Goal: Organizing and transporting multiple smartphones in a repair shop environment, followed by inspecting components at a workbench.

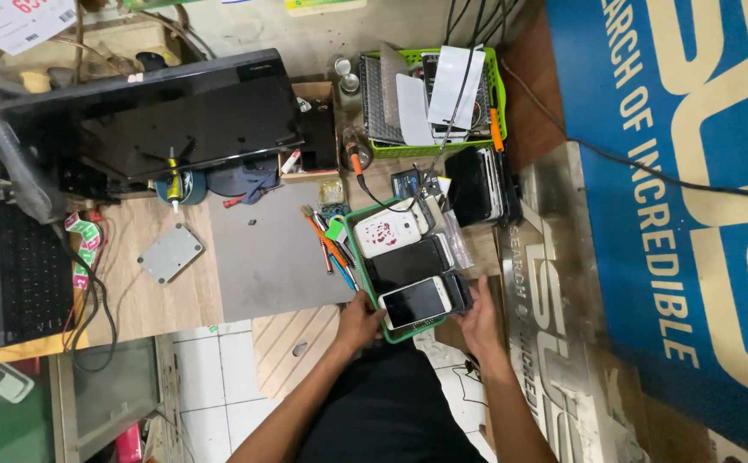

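gripping the near end of a green tray (pixel 352 225) of phones at the workbench's front edge, the left hand (pixel 358 321) clasps its left rim; the right hand (pixel 479 315) closes on its right corner beside a white-framed phone (pixel 415 302).

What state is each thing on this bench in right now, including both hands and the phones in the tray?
Left hand: gripping the near left edge of the green tray.
Right hand: at the tray's near right corner, touching a dark phone.
Green tray: flat on the bench, full of phones.
White phone: face up, screen off.
Black phone: face up, screen dark.
Monitor: off.
Green basket: filled with parts.
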